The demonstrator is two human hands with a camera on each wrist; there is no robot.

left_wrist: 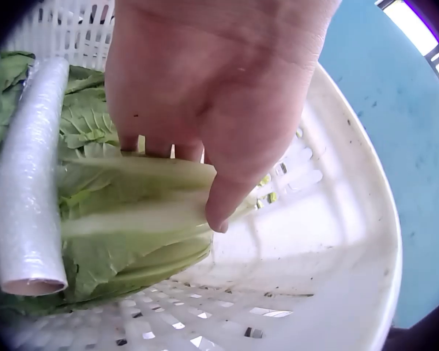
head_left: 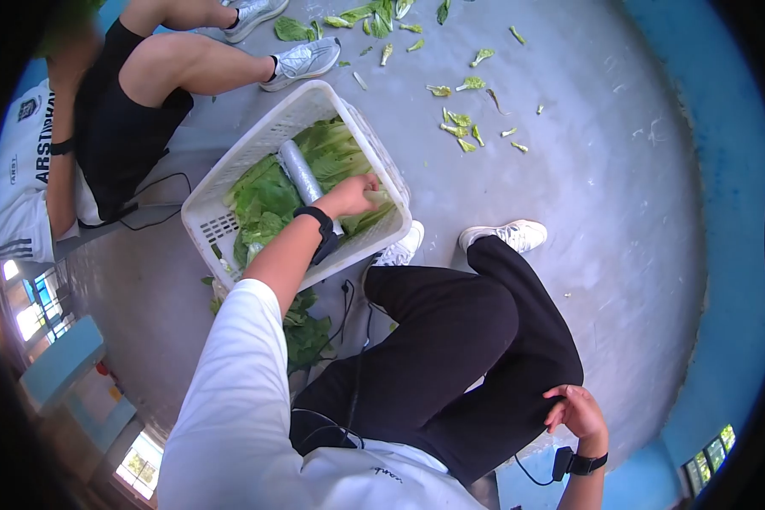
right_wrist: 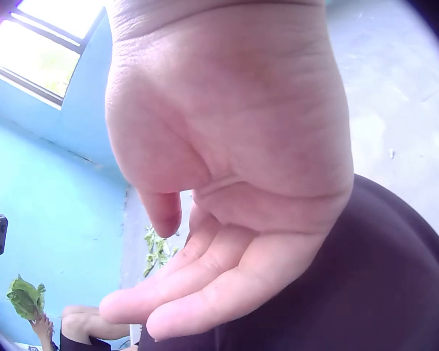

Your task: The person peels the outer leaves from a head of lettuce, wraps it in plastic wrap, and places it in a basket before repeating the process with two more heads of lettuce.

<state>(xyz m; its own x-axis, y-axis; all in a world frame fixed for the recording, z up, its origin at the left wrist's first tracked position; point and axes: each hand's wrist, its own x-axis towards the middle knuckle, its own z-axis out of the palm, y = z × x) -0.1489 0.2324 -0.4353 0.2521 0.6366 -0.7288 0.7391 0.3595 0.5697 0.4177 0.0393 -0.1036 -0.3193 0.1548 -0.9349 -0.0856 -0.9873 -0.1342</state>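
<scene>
In the head view, my left hand (head_left: 348, 197) is inside a white plastic basket (head_left: 382, 140), at the end nearest my feet. The left wrist view shows this hand (left_wrist: 212, 95) gripping the pale stem end of a leafy green vegetable (left_wrist: 139, 219), thumb on one side and fingers passing behind it. A roll of clear film (head_left: 300, 172) lies on the greens beside the hand. My right hand (head_left: 580, 411) is by my knee, holding nothing; its fingers (right_wrist: 227, 285) are loosely extended in the right wrist view.
Loose leaf pieces (head_left: 455, 127) are scattered on the grey floor (head_left: 603, 187). More greens (head_left: 306, 340) lie beside the basket near my leg, with thin black cables. Another person sits at the upper left; a hand (right_wrist: 42, 327) there holds up a leafy vegetable (right_wrist: 26, 298).
</scene>
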